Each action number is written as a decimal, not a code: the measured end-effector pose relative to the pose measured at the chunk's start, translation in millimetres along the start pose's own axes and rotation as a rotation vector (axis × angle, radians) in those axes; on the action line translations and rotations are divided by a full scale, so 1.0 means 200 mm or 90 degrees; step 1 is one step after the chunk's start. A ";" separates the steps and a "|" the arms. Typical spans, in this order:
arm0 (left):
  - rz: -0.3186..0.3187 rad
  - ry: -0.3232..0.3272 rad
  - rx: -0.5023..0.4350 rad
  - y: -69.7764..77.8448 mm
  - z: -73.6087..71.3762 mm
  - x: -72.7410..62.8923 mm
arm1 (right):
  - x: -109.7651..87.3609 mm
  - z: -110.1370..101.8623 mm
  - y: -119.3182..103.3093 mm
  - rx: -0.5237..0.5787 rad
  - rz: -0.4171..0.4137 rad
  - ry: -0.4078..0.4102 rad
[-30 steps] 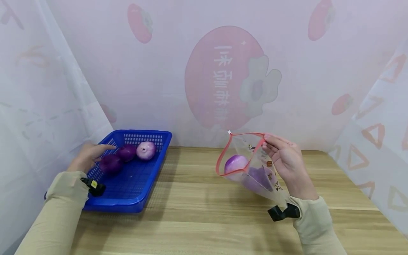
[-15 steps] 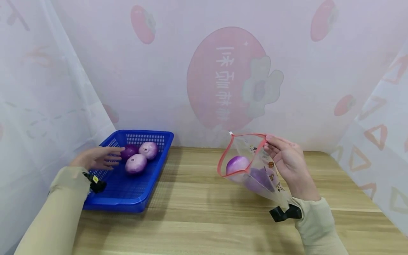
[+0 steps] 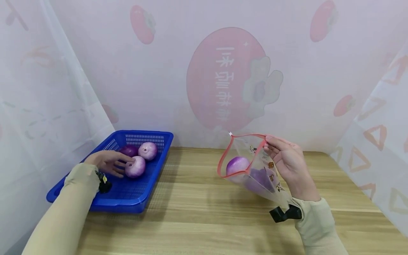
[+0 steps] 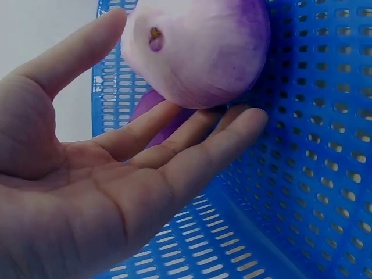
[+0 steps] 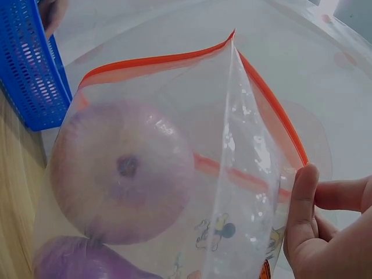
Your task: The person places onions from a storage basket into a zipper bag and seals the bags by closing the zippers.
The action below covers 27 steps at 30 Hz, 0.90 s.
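My left hand (image 3: 109, 162) reaches into the blue basket (image 3: 160, 166). Its fingers are extended at a pale purple onion (image 3: 135, 167); in the left wrist view they pass beneath that onion (image 4: 203, 49), and the thumb stands apart from it. Behind it in the basket lie another pale onion (image 3: 148, 151) and a dark purple one (image 3: 129, 150). My right hand (image 3: 288, 161) pinches the red-edged rim of a clear zip bag (image 3: 271, 184) between thumb and fingers, and the bag's mouth gapes. Inside are a round onion (image 5: 125, 174) and a second purple onion (image 5: 87, 261) below it.
A wooden table (image 3: 191, 212) lies beneath the basket and bag. Printed cloth (image 3: 172, 78) hangs behind the table and along both sides. The basket's slotted walls rise around the onions at the left.
My left hand drew back from the onions, then moved right to the front one. That onion shifted right and turned its pale end up. The right hand and bag stay nearly still.
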<state>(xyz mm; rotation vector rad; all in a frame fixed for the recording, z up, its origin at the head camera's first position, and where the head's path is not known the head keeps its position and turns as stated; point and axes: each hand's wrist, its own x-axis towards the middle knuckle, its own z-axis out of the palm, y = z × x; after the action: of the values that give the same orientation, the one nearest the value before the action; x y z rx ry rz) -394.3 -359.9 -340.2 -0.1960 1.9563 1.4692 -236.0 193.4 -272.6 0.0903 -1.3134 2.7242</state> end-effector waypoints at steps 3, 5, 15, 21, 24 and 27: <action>0.001 -0.003 0.015 -0.01 -0.01 0.02 | 0.00 0.00 0.00 -0.002 -0.001 0.000; 0.006 -0.006 0.037 -0.01 -0.01 0.04 | 0.00 0.00 0.00 -0.003 -0.001 0.000; 0.055 0.019 0.063 -0.04 -0.01 0.08 | -0.01 0.01 -0.01 -0.006 0.009 0.001; 0.121 0.044 0.085 -0.03 -0.01 0.09 | -0.01 0.01 -0.01 -0.011 0.006 0.000; 0.127 0.028 0.099 -0.03 -0.01 0.10 | -0.01 0.01 -0.01 -0.012 0.005 0.001; 0.125 -0.002 0.129 -0.03 0.00 0.11 | -0.01 0.01 -0.01 -0.012 0.004 0.000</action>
<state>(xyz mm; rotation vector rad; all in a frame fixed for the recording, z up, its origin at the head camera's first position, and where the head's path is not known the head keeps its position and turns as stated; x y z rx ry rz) -408.1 -356.7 -357.5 0.0904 2.1564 1.3760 -233.0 193.7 -270.0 0.0843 -1.3422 2.7165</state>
